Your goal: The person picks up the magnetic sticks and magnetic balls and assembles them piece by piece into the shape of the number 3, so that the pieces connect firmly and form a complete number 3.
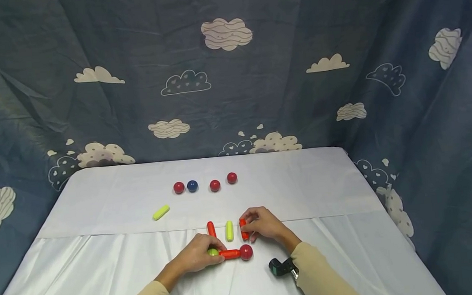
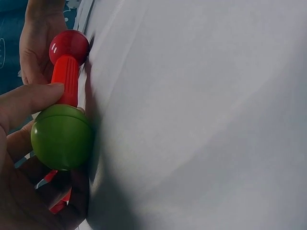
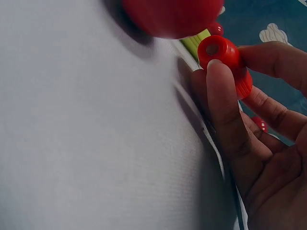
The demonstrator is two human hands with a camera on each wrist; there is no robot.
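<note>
In the head view, my left hand [image 1: 196, 255] grips a joined piece low on the table: a green ball [image 2: 62, 139], a short red rod [image 1: 230, 254] and a larger red ball [image 1: 246, 252] in one line. Its thumb lies along the red rod, right by the green ball, with the other fingers behind. Another red rod [image 1: 211, 228] points away from the green ball, partly hidden by the hand. My right hand [image 1: 266, 224] pinches a separate red rod [image 3: 243, 84] between thumb and fingers. That rod's round end hole faces the right wrist camera, close to the red ball.
A yellow-green rod [image 1: 229, 231] lies between the two upright-pointing red rods. Another yellow-green rod [image 1: 160, 212] lies farther left. Toward the back of the white-covered table [image 1: 296, 184] are a blue ball [image 1: 192, 186] and red balls [image 1: 215, 185]. A cloud-patterned curtain [image 1: 258, 109] hangs behind.
</note>
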